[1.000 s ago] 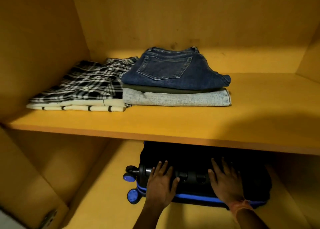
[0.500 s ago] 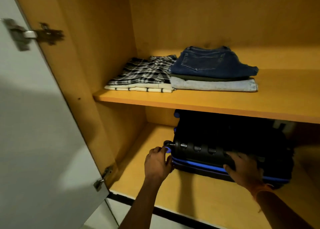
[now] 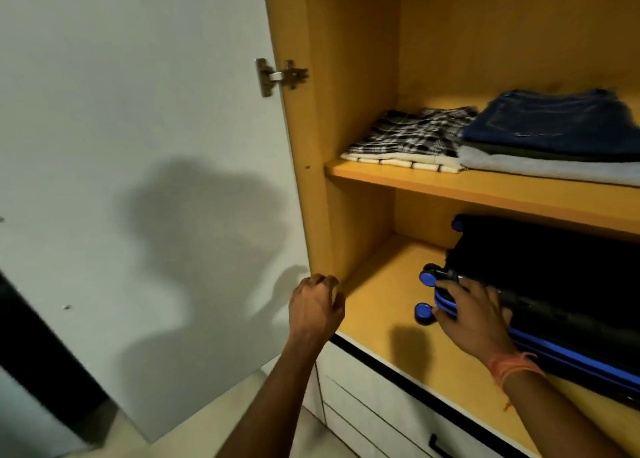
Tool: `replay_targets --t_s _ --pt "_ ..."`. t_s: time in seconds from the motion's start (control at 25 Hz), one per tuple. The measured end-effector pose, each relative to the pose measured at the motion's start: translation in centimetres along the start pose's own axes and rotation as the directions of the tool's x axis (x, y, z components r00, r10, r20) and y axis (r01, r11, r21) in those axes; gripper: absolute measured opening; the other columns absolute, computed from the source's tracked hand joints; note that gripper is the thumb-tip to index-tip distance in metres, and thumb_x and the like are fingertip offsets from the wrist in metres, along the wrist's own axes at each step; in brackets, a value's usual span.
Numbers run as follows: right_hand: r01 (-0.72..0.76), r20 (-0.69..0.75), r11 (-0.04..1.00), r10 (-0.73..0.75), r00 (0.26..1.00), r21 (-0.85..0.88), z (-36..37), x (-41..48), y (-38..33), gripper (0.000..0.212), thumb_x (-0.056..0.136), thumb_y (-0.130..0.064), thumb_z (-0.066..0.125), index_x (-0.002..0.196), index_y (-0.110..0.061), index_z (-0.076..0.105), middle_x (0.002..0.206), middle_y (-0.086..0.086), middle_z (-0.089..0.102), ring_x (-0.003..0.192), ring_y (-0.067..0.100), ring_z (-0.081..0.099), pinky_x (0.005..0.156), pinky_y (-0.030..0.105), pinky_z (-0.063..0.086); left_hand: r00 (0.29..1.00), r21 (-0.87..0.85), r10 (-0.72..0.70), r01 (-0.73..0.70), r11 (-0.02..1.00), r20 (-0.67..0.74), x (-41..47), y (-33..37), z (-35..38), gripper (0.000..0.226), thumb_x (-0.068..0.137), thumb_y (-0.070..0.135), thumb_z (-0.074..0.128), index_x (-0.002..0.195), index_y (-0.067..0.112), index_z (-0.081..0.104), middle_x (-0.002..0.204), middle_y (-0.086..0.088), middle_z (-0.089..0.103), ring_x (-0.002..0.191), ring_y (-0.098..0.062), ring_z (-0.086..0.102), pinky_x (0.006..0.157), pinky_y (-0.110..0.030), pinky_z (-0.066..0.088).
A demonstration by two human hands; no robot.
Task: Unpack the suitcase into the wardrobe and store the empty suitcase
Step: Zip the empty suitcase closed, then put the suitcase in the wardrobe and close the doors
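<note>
- Low centre, nearest us: the left hand [image 3: 317, 307] hangs in the air with its fingers curled in. The tips are tucked behind the knuckles, so I can't tell whether they touch the side panel [image 3: 304, 180] just beyond or hold anything.
- Lower right: the right hand [image 3: 474, 319] is laid out flat, fingers spread, pressing on the wheel end of the suitcase [image 3: 561, 277]. It grips nothing. An orange band [image 3: 512, 367] sits at the wrist.
- Bottom edge: white drawers [image 3: 374, 388] under the cupboard are cut off by the frame, with only a sliver of a dark handle [image 3: 438, 445] showing.
- The suitcase lies on its side in the lower compartment, black with blue trim. Its blue wheels [image 3: 427, 279] point towards frame left. Its right end runs out of frame and its top is lost in shadow under the shelf [image 3: 485, 189].
- The compartment floor [image 3: 377, 284] is a yellow-orange board, bare to the left of the wheels.
- Up on the shelf there are two folded piles side by side. A plaid shirt [image 3: 415, 135] sits on a striped top [image 3: 398, 161]. Right of them, jeans [image 3: 554, 125] lie over a dark layer that is hard to make out and a pale grey piece [image 3: 554, 170]. This pile is clipped by the right edge.
- Left half of the frame: a white door [image 3: 138, 111] stands open on a metal hinge [image 3: 280, 75], with a person's shadow falling across it.
- Bottom left: a strip of pale floor [image 3: 207, 423], with something dark in the corner that is too dim to identify.
</note>
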State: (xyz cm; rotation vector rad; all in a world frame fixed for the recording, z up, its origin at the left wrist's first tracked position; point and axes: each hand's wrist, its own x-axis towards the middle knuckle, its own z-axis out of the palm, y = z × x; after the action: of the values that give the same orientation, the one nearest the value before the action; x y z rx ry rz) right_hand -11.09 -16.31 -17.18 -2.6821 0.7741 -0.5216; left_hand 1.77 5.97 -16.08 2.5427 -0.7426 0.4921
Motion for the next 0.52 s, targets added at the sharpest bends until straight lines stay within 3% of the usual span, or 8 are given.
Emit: replay_targets --t_s 0.28,0.52 --pt "0.206 0.064 0.978 -0.208 0.976 0.03 1.2 -0.4 -10.0 0.05 0.087 -0.042 0.058 0.134 -0.043 0.042 0.148 0.0 0.032 0.137 0.026 0.02 0.103 0.046 0.027 0.97 0.027 -0.172 0.179 0.984 -0.17 -3.5 -6.5 -5.9 0.033 0.092 0.033 0.054 0.12 0.018 0.062 0.117 -0.001 0.064 0.109 -0.021 0.056 0.087 -0.03 0.044" --pt "0.411 0.061 0.909 -0.415 0.908 0.068 1.7 0.4 -21.0 0.05 0.087 -0.04 0.058 0.134 -0.043 0.041 0.148 0.002 0.03 0.138 0.026 0.018 0.104 0.043 0.024 0.919 0.095 -0.215 0.259 0.961 -0.33 -3.3 -12.9 -12.7 0.025 0.084 0.027 0.065 0.105 0.015 0.069 0.104 -0.003 0.069 0.103 -0.026 0.059 0.083 -0.034 0.046"
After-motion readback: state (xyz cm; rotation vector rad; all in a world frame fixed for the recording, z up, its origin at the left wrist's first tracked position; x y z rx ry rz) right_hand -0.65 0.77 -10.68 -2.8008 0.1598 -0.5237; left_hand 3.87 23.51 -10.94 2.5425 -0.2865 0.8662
